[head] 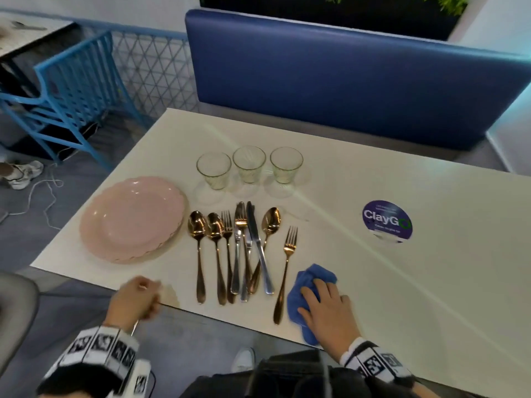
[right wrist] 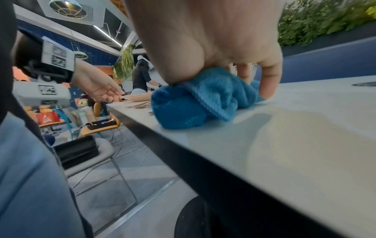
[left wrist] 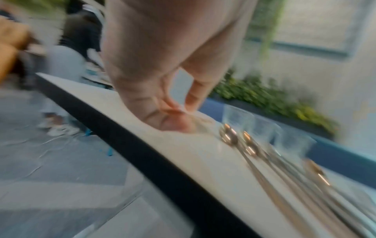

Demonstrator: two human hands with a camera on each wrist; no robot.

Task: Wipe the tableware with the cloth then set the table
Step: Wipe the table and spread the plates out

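A crumpled blue cloth (head: 307, 282) (right wrist: 195, 104) lies near the front edge of the white table (head: 402, 297). My right hand (head: 324, 305) is on top of it, fingers and thumb curled round it. Left of the cloth, gold spoons (head: 198, 225), gold forks (head: 290, 242) and silver knives (head: 257, 242) lie side by side. A stack of pink plates (head: 132, 219) sits at the left, and three clear glasses (head: 249, 165) stand in a row behind the cutlery. My left hand (head: 138, 297) hovers at the table's front edge, fingers loosely curled, holding nothing.
A round purple sticker (head: 387, 221) is on the table's right part. A blue padded bench (head: 344, 81) runs behind the table. A blue metal chair (head: 71, 90) stands at the far left, and a grey seat (head: 17, 311) at my near left.
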